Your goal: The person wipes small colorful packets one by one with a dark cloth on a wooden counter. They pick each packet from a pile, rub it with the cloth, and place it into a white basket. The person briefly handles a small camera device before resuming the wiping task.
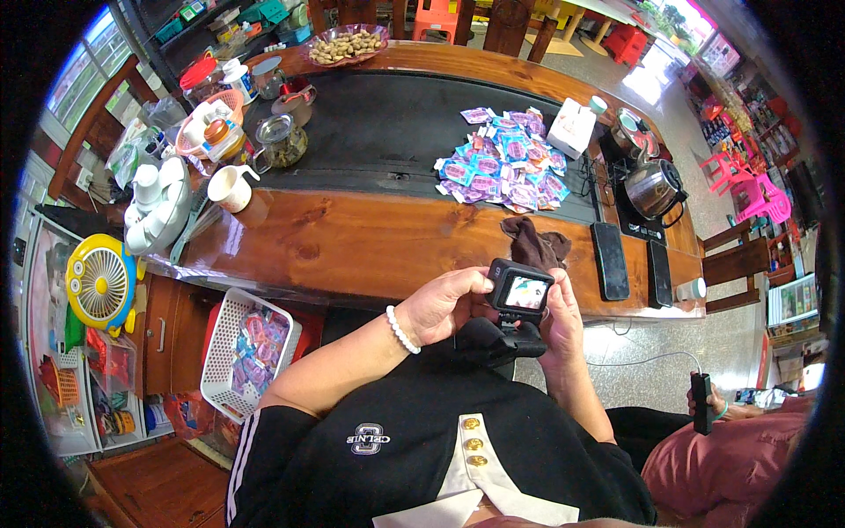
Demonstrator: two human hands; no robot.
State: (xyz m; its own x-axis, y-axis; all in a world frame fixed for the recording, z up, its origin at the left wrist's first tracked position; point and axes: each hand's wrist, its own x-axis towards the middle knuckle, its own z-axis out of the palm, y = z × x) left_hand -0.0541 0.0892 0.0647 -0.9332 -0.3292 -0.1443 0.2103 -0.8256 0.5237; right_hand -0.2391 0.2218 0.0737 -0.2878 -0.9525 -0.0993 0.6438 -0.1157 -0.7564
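Observation:
A black action camera (519, 286) with a lit screen on its back is held in front of my chest, between both hands. My left hand (443, 305), with a white bead bracelet (403, 329) at the wrist, grips its left side. My right hand (562, 317) has hold of the right side, its fingertips by the screen's edge. Below the camera a black mount (500, 340) hangs, partly hidden by my hands. Just beyond, a crumpled brown cloth (536, 244) lies on the wooden table (370, 244).
Small purple-and-blue packets (505, 165) form a pile on the table's black inlay. More packets fill a white plastic basket (221, 376) at lower left. Two phones (611, 261) and a glass kettle (653, 188) stand right. A co-worker's hand (716, 402) holds a black device (702, 404) with a cable.

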